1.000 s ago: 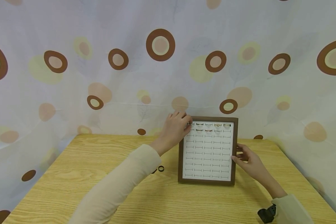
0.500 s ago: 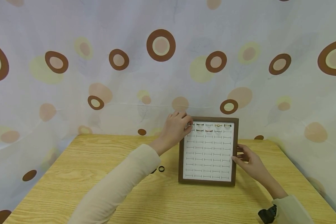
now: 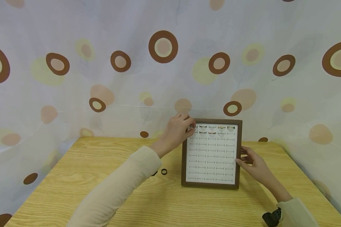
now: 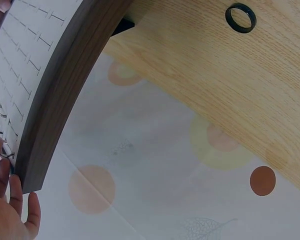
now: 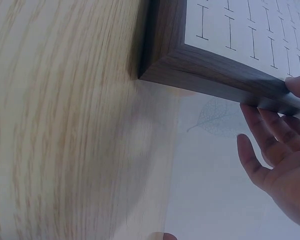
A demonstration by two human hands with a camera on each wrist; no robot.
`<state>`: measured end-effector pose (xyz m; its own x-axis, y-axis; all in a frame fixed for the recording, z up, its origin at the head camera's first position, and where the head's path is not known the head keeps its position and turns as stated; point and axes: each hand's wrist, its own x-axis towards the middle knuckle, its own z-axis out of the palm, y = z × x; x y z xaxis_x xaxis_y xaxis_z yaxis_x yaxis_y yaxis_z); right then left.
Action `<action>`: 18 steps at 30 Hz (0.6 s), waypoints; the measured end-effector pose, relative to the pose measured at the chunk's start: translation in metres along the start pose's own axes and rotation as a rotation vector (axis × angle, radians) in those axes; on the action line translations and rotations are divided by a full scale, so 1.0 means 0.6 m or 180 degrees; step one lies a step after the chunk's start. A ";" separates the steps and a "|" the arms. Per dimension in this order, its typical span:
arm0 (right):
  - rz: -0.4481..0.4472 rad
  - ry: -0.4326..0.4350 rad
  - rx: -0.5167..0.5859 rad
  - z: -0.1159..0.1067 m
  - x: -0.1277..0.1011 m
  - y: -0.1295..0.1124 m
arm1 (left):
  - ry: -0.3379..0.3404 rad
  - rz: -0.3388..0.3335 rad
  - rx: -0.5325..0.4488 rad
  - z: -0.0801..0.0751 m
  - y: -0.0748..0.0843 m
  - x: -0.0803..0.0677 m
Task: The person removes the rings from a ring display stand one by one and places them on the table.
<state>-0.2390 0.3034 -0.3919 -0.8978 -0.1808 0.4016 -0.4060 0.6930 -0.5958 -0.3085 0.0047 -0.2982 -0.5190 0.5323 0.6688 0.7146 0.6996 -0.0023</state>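
Observation:
A brown wooden frame (image 3: 183, 164) with a white slotted ring board stands upright near the table's back edge. Several rings (image 3: 221, 127) sit in its top two rows. My left hand (image 3: 177, 130) is at the frame's top-left corner, fingertips pinching a small ring (image 4: 7, 152) at the first slot. In the left wrist view the frame's side (image 4: 65, 85) runs diagonally above my left hand (image 4: 10, 210). My right hand (image 3: 254, 164) grips the frame's right edge, thumb on the front, fingers behind. The right wrist view shows that hand (image 5: 280, 165) at the frame's edge (image 5: 215, 75).
A black ring (image 3: 164, 171) lies on the wooden table (image 3: 74, 176) left of the frame, also visible as the black ring (image 4: 240, 18) from the left wrist. A spotted curtain (image 3: 102, 78) hangs close behind the table. A black wrist device (image 3: 270, 217) sits at bottom right.

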 end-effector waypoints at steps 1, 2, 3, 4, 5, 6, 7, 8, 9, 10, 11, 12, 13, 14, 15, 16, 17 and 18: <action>0.0009 -0.0008 -0.0001 0.000 0.000 0.000 | -0.0016 -0.0004 -0.0016 0.000 0.000 0.000; 0.0022 -0.0018 -0.0001 0.000 -0.001 0.000 | -0.0027 -0.0004 -0.0037 -0.001 0.000 0.000; 0.0033 -0.0027 0.0001 0.000 -0.001 0.000 | -0.0038 -0.0005 -0.0057 0.000 -0.001 0.000; 0.0052 -0.0042 0.0007 0.000 -0.001 0.000 | -0.0047 -0.0008 -0.0073 0.000 -0.001 0.000; 0.0063 -0.0050 0.0016 0.000 -0.002 0.000 | -0.0054 -0.0008 -0.0092 -0.001 -0.001 0.000; 0.0070 -0.0056 0.0028 0.000 -0.002 -0.001 | -0.0062 -0.0011 -0.0103 0.000 -0.001 0.000; 0.0071 -0.0060 0.0036 0.000 -0.002 0.000 | -0.0067 -0.0016 -0.0120 0.000 -0.002 0.000; 0.0076 -0.0063 0.0041 0.000 -0.002 0.000 | -0.0069 -0.0017 -0.0132 0.000 -0.002 0.000; 0.0077 -0.0064 0.0039 0.000 -0.002 -0.001 | -0.0073 -0.0020 -0.0144 0.001 -0.003 0.000; 0.0080 -0.0063 0.0033 0.000 -0.002 -0.001 | -0.0071 -0.0018 -0.0151 0.001 -0.003 -0.001; 0.0073 -0.0053 0.0022 0.000 -0.002 -0.001 | -0.0063 -0.0007 -0.0166 0.001 -0.003 -0.001; 0.0073 -0.0047 0.0008 0.000 -0.002 0.000 | -0.0055 0.0001 -0.0182 0.001 -0.004 -0.001; 0.0076 -0.0046 0.0004 0.000 -0.002 0.000 | -0.0041 0.0014 -0.0201 0.001 -0.004 -0.002; 0.0082 -0.0044 -0.0004 0.000 -0.002 -0.001 | -0.0020 0.0032 -0.0211 0.002 -0.005 -0.002; 0.0085 -0.0042 -0.0011 -0.001 -0.002 -0.001 | -0.0001 0.0049 -0.0226 0.001 -0.005 -0.002; 0.0088 -0.0039 -0.0015 -0.001 -0.002 -0.002 | 0.0016 0.0062 -0.0244 0.001 -0.006 -0.002; 0.0090 -0.0042 -0.0018 -0.001 -0.002 -0.002 | 0.0038 0.0076 -0.0265 0.001 -0.006 -0.003; 0.0090 -0.0046 -0.0014 -0.001 -0.002 -0.003 | 0.0053 0.0081 -0.0274 0.000 -0.006 -0.003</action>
<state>-0.2372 0.3027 -0.3907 -0.9112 -0.1712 0.3746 -0.3798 0.7011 -0.6035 -0.3100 0.0012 -0.2997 -0.4928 0.5408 0.6816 0.7655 0.6419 0.0441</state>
